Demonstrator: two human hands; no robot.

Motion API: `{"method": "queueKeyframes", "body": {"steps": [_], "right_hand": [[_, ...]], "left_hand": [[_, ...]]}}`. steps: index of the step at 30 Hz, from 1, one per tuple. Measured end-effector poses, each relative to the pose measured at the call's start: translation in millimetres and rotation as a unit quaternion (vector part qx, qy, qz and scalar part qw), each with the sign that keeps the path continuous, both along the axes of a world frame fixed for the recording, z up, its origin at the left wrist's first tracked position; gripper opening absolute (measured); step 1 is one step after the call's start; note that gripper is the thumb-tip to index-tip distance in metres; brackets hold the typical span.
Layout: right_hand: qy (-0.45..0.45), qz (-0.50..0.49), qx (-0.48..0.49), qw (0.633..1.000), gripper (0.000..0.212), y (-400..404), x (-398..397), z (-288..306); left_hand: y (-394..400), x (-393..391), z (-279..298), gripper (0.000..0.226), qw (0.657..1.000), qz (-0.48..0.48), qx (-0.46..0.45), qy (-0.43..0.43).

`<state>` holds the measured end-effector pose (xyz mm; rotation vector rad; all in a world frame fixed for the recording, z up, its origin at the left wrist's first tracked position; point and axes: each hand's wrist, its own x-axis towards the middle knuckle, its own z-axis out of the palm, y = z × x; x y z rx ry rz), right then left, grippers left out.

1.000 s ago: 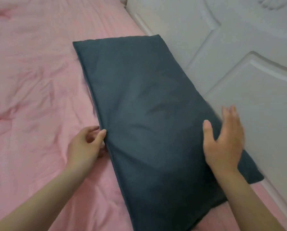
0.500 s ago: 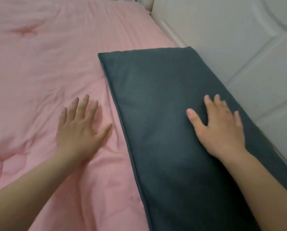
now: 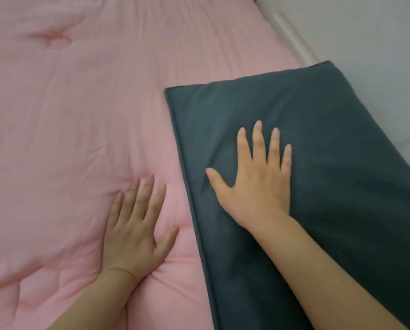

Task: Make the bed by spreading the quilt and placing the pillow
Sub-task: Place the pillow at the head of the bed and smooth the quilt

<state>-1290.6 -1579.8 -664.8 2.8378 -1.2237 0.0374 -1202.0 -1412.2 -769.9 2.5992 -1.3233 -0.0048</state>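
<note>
Pink quilt [image 3: 80,115]: my left hand [image 3: 137,225] pressed flat, fingers straight. Dark teal pillow [image 3: 318,186], against white headboard [image 3: 365,39]: my right hand [image 3: 258,184] flat, fingers spread.

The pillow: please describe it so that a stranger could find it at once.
A pink quilt covers the bed. Along its right side, against the white headboard, lies the pillow, flat under the right hand. It is the only dark grey-blue thing there, a long rectangle.
</note>
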Motion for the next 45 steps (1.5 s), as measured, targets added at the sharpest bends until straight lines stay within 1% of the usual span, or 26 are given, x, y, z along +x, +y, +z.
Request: {"method": "queueKeyframes", "body": {"steps": [4,5,6,8,9,10,12,14,15,17,19,21,22,25,26,28,30,32,33,34,36,37,38,41,42,45], "right_hand": [[-0.181,0.066,-0.04,0.98,0.074,-18,37,33],[-0.176,0.058,-0.014,0.983,0.072,-28,47,34],[-0.128,0.044,0.012,0.991,0.073,-35,53,29],[0.039,0.048,0.008,0.998,0.078,-39,58,8],[0.068,0.06,0.008,0.996,0.08,-42,60,3],[0.053,0.077,0.007,0.996,0.08,-46,61,8],[-0.055,0.086,-0.024,0.994,0.077,-66,67,32],[-0.128,0.012,-0.044,0.991,0.072,-97,66,42],[-0.111,-0.044,-0.019,0.993,0.07,-111,63,38],[-0.004,-0.118,0.063,0.991,0.071,-128,59,21],[-0.032,-0.102,0.091,0.99,0.071,-143,63,23],[-0.108,-0.101,0.041,0.988,0.071,-163,59,37],[-0.102,-0.12,0.035,0.987,0.073,-175,53,39],[0.037,-0.185,0.132,0.973,0.082,-196,32,29],[0.032,-0.18,0.147,0.972,0.085,-199,29,31],[-0.057,-0.151,0.075,0.984,0.087,-205,24,42],[-0.07,-0.178,0.044,0.981,0.081,-197,6,42],[0.008,-0.213,0.122,0.969,0.08,-187,-18,24],[0.011,-0.219,0.142,0.965,0.081,-183,-25,22],[-0.031,-0.214,0.137,0.967,0.081,-183,-30,25],[-0.132,-0.211,0.055,0.967,0.078,-175,-41,46],[-0.152,-0.213,0.024,0.965,0.075,-164,-49,52],[-0.132,-0.203,0.019,0.97,0.074,-145,-64,49],[0.01,-0.168,0.087,0.982,0.078,-84,-104,14],[-0.002,-0.153,0.095,0.984,0.077,-70,-111,14],[-0.123,-0.12,0.047,0.984,0.07,-27,-134,42]], "left_hand": [[0,7,-4,0.074,1.0,-0.004,-0.009,-0.002],[-1,7,-6,0.074,1.0,-0.009,-0.007,0.001],[-1,8,-7,0.075,1.0,-0.015,-0.006,0.003],[0,7,-9,0.076,1.0,-0.019,-0.01,0.004],[-1,9,-9,0.076,1.0,-0.02,-0.012,0.003],[0,9,-10,0.077,1.0,-0.021,-0.016,0.004],[-1,13,-10,0.078,0.999,-0.022,-0.023,0.003],[-2,14,-10,0.077,0.999,-0.025,-0.027,-0.001],[-2,13,-11,0.078,0.999,-0.027,-0.029,0.001],[-2,11,-11,0.079,0.999,-0.027,-0.029,0.009],[-3,12,-12,0.08,0.999,-0.025,-0.03,0.013],[-4,14,-12,0.081,0.999,-0.028,-0.03,0.016],[-5,14,-11,0.081,0.999,-0.03,-0.027,0.017],[-6,13,-13,0.081,0.999,-0.031,-0.02,0.021],[-6,13,-14,0.08,0.999,-0.029,-0.021,0.023],[-6,16,-15,0.076,0.999,-0.025,-0.03,0.021],[-5,18,-15,0.07,0.999,-0.028,-0.028,0.015],[-4,18,-16,0.071,0.999,-0.031,-0.032,0.004],[-4,18,-17,0.073,0.999,-0.03,-0.033,0.0],[-5,18,-16,0.076,0.999,-0.031,-0.033,0.0],[-7,21,-14,0.077,0.999,-0.034,-0.037,-0.005],[-9,24,-14,0.076,0.999,-0.033,-0.035,-0.008],[-10,22,-13,0.075,0.999,-0.03,-0.034,-0.011],[-11,20,-9,0.07,0.999,-0.019,-0.038,-0.023],[-11,20,-8,0.069,0.999,-0.018,-0.033,-0.025],[-4,18,-3,0.069,0.999,-0.012,-0.003,-0.032]]}}
